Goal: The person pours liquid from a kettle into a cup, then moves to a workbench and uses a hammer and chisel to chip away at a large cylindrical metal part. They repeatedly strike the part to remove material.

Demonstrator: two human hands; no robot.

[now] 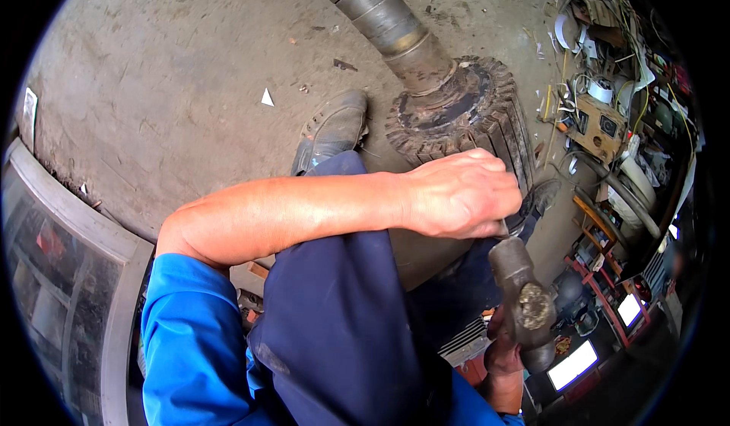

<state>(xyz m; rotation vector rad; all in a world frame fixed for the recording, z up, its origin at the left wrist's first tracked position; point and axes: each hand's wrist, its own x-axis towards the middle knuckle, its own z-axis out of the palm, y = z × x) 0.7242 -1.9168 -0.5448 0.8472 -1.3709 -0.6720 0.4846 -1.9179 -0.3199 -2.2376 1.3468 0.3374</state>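
A slotted motor rotor (pixel 508 125) stands tilted on the floor, its thick stepped metal shaft (pixel 388 27) pointing up and to the far left. My left hand (pixel 465 194) is closed at the near side of the slotted core, knuckles up. From under its fingers the end of a thin metal rod (pixel 503 229) peeks out; the rest is hidden by the hand. Right beside that end is the striking face of a hammer (pixel 525 308) with a worn steel head. My right hand (pixel 503 346) is wrapped round the hammer's handle, mostly hidden behind the head.
Dark-trousered knees and a worn shoe (pixel 333 129) flank the rotor. Along the right lie a cardboard box (pixel 599 129), hoses, cables and scrap. A grey-framed glass panel (pixel 125 304) stands at the left. Paper scraps and debris dot the concrete floor (pixel 205 84).
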